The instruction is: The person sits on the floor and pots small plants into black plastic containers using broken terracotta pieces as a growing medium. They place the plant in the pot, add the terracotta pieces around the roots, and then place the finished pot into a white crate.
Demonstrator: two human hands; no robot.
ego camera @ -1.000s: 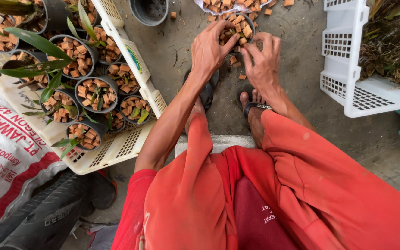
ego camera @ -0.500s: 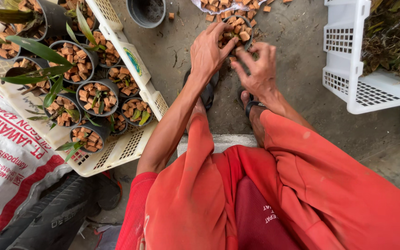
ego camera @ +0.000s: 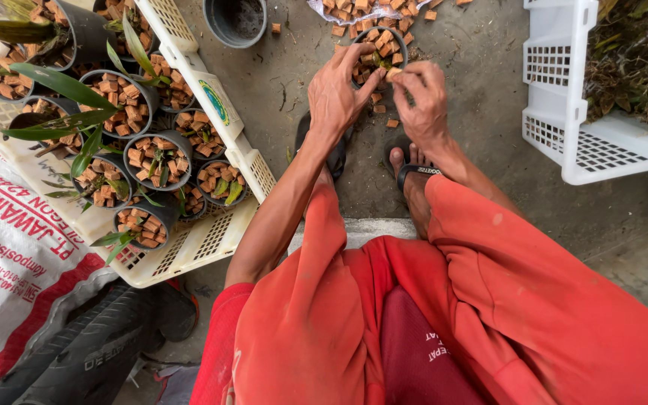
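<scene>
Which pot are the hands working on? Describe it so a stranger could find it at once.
Start at the bare concrete floor between the two white crates. The small black pot stands there alone, filled with brick-coloured chunks, left hand and right hand at its rim. Unlike the crated pots, it sits on the ground.

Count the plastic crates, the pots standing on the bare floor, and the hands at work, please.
Pale slotted plastic crates: 2, left crate, right crate
Round dark plastic pots on the floor: 2, empty pot, chip-filled pot
Bare hands: 2, left hand, right hand pinching a pale chip
Total: 6
</scene>
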